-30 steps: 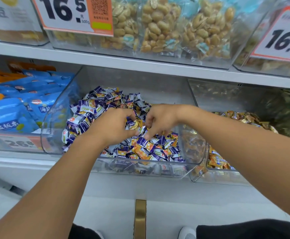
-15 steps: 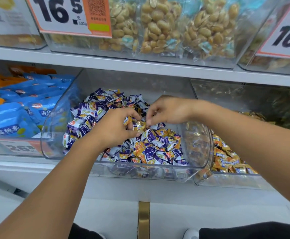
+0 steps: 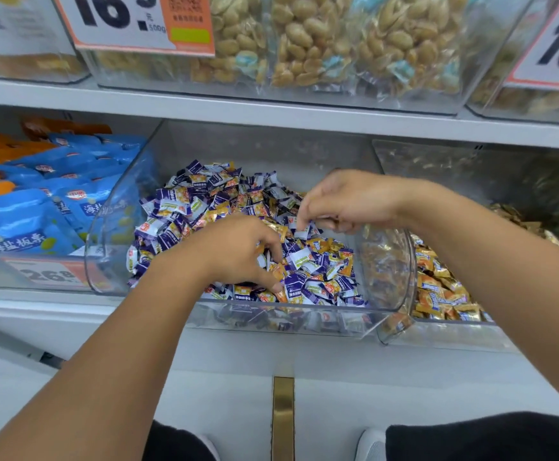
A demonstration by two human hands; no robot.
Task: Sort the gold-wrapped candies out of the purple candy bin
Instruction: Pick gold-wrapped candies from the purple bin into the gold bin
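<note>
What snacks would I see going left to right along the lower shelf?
Blue snack bags → purple candy bin with both hands in it, left hand then right hand → gold-wrapped candies in the next bin.

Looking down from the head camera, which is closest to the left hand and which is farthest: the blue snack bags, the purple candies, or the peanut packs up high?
1. Purple candies: right under the left hand, touching it.
2. Blue snack bags: in the next bin, on the left.
3. Peanut packs: farthest, on the shelf above.

right hand point(image 3: 348, 201) motion-blurred, grasp unclear; left hand point(image 3: 238, 251) fingertips buried in candies; price tag point(image 3: 131, 21) cropped.
</note>
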